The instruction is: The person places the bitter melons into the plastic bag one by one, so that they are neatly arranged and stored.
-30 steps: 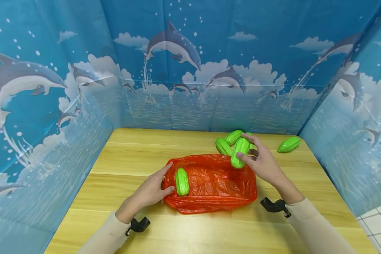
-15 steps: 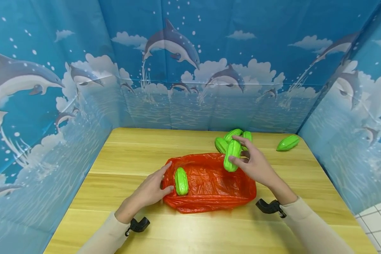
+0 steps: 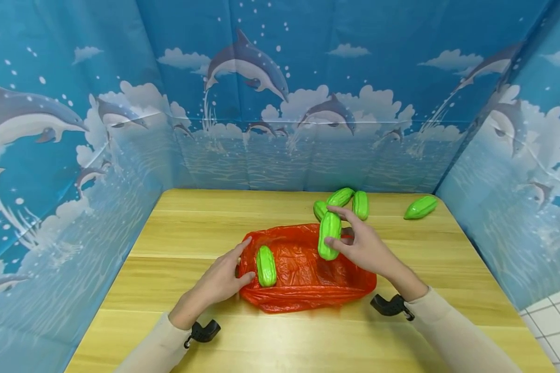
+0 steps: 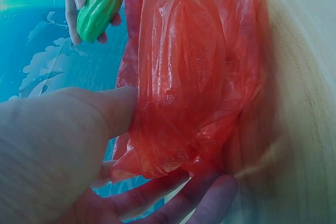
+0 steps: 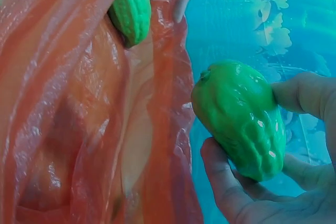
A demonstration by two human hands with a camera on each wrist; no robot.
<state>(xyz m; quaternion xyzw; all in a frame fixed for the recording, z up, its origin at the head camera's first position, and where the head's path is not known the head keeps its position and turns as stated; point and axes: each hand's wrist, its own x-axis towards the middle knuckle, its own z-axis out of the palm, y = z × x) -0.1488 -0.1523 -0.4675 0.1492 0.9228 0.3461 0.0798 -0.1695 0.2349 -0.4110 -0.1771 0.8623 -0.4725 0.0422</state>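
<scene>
Ridged gourd farther leftward over crinkly bag, hands (right in pinch round gourd, left spread)

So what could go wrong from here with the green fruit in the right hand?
The green fruit in the right hand looks glossy and may slip from the fingers. The thin red bag could fold inward at its right end, since the left hand is only at the left end. Lowered too far left, the held fruit might bump the other fruit lying in the bag.

Six green vegetables, one red bag, one left hand, one right hand
</scene>
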